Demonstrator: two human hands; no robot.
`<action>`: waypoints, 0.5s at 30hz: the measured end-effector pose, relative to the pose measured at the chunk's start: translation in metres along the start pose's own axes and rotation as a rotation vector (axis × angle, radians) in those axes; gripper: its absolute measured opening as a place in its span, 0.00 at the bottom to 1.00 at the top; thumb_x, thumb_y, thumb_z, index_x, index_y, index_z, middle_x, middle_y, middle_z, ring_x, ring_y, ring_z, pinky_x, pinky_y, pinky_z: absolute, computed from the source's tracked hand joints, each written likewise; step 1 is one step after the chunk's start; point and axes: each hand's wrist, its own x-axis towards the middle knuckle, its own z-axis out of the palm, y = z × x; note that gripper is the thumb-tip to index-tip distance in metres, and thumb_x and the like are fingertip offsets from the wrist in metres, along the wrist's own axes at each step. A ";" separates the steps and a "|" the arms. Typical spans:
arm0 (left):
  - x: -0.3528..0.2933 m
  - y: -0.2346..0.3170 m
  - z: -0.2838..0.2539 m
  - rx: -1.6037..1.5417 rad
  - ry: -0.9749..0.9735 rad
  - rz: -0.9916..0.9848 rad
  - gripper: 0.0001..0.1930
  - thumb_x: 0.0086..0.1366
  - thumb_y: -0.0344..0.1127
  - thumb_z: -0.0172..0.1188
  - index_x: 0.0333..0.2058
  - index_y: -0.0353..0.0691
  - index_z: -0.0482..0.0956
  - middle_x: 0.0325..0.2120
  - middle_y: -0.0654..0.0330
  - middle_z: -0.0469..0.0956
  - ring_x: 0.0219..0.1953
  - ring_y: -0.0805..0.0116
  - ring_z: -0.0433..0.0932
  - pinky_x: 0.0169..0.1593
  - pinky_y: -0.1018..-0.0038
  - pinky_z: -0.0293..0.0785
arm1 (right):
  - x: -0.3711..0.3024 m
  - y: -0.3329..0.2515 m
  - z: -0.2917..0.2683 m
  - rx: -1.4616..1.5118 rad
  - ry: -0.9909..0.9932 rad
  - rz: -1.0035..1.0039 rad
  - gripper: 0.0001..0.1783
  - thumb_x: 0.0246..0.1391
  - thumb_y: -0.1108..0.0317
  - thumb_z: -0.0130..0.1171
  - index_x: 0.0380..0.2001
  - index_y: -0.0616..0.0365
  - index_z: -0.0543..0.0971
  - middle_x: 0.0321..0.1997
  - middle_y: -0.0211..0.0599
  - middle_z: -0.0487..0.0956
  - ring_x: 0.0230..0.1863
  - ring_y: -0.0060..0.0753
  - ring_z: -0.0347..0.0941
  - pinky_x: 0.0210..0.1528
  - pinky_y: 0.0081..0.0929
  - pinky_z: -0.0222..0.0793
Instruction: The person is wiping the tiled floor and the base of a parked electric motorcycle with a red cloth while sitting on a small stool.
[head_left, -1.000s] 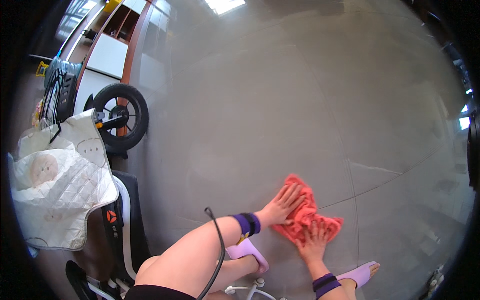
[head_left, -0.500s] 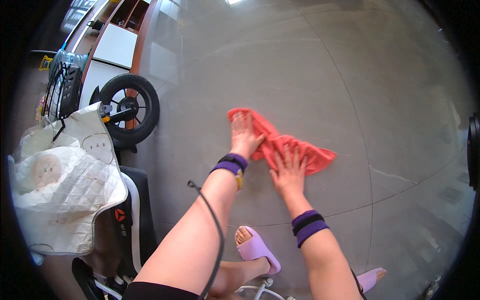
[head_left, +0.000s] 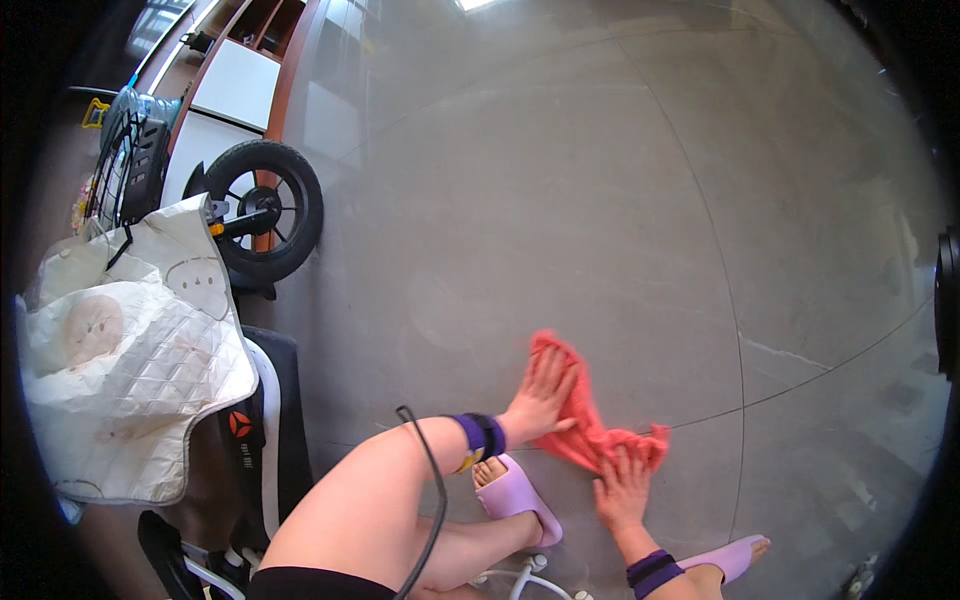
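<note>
A coral-red cloth (head_left: 588, 425) lies crumpled on the grey tiled floor, stretching from its far left end down to its near right end. My left hand (head_left: 540, 398) rests flat on the cloth's left edge, fingers extended. Lower and to the right, my right hand (head_left: 624, 493) is pressed palm-down at the cloth's near right end, its fingers spread over the fabric. Both wrists wear purple bands with black straps.
At the left stands a wheeled cart or bike with a black wheel (head_left: 262, 210) and a white quilted cover (head_left: 140, 350). Behind it is a white-fronted cabinet (head_left: 237, 85). My feet in lilac slippers (head_left: 515, 492) flank the white stool base (head_left: 528, 575). A black cable hangs by my left arm.
Both hands have pulled the cloth back toward me and to the right, dragging it over the floor. It now lies close to my feet.
</note>
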 end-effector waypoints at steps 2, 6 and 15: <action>0.064 0.002 -0.010 -0.002 0.099 0.085 0.54 0.54 0.66 0.60 0.70 0.37 0.52 0.71 0.37 0.44 0.74 0.39 0.39 0.74 0.48 0.36 | 0.024 0.013 -0.018 -0.004 0.062 0.111 0.34 0.58 0.54 0.56 0.68 0.45 0.66 0.77 0.41 0.52 0.77 0.58 0.44 0.74 0.58 0.41; 0.166 -0.054 -0.033 0.038 0.236 0.076 0.54 0.53 0.68 0.59 0.70 0.39 0.53 0.70 0.38 0.48 0.74 0.41 0.42 0.75 0.51 0.39 | 0.142 0.002 -0.035 -0.022 0.250 0.179 0.36 0.63 0.53 0.52 0.72 0.46 0.59 0.78 0.45 0.48 0.76 0.60 0.43 0.73 0.60 0.42; 0.108 -0.265 -0.087 0.265 0.156 -0.625 0.54 0.63 0.65 0.55 0.72 0.34 0.39 0.72 0.38 0.39 0.75 0.42 0.34 0.75 0.51 0.28 | 0.334 -0.140 -0.027 -0.076 0.031 -0.278 0.39 0.60 0.51 0.55 0.72 0.42 0.58 0.79 0.35 0.47 0.79 0.48 0.39 0.76 0.54 0.38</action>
